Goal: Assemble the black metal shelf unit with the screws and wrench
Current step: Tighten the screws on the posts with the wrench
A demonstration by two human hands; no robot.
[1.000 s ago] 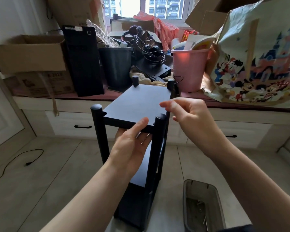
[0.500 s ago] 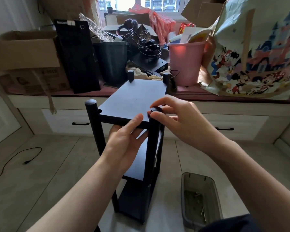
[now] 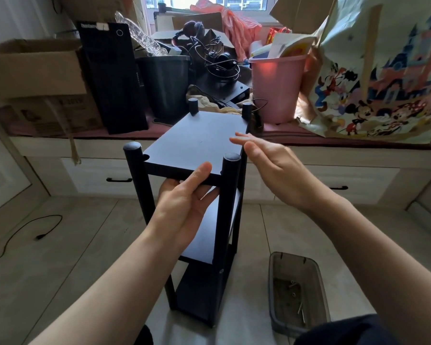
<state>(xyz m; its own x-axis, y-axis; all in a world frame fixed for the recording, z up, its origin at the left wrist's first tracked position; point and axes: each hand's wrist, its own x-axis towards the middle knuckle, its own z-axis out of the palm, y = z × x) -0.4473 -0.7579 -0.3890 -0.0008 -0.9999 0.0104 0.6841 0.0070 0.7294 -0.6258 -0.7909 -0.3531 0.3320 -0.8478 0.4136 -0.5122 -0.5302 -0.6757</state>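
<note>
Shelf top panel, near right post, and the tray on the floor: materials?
Top panel: flat matte black with an even, dull sheen; painted metal or laminated board, the look can't settle which.
Near right post: round black tube with a duller cap on top, likely coated metal with a plastic cap.
Tray: smoky see-through plastic; screws show inside.
</note>
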